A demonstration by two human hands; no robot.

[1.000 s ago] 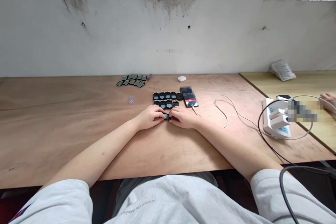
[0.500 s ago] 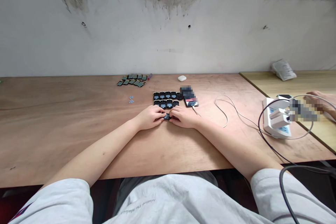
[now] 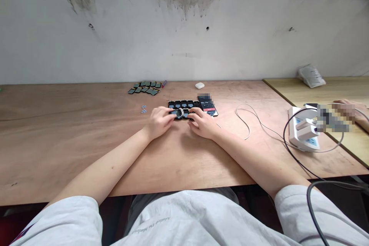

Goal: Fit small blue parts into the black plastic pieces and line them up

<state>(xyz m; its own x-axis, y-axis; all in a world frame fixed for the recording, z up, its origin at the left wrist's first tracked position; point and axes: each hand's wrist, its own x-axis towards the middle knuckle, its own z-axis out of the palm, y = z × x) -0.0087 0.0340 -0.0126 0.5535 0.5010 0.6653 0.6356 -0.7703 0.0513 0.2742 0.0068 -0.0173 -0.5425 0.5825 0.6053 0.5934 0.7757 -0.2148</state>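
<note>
My left hand (image 3: 159,122) pinches a small black casing with a bluish-grey face (image 3: 176,113) over the front row. My right hand (image 3: 201,123) reaches to the right part of that front row (image 3: 186,112), its thumb and fingers apart; whether the fingertips touch a casing is hard to tell. Behind lies a back row of similar black casings (image 3: 184,104) with blue-grey squares. Against its right end rests a phone (image 3: 208,105) with a lit screen. A few tiny pale-blue pieces (image 3: 143,109) lie left of the rows.
Several flat green-grey screen-like pieces (image 3: 145,87) lie at the back, beside a screwdriver (image 3: 164,83). A white case (image 3: 199,85) is near the wall. To the right are a power strip (image 3: 302,130), loose cables, a plastic bag (image 3: 311,76) and another person's hand (image 3: 351,110).
Both hands have moved away from me, up to the front row. The black casing they held together is now in my left hand; my right fingers have loosened from it.
</note>
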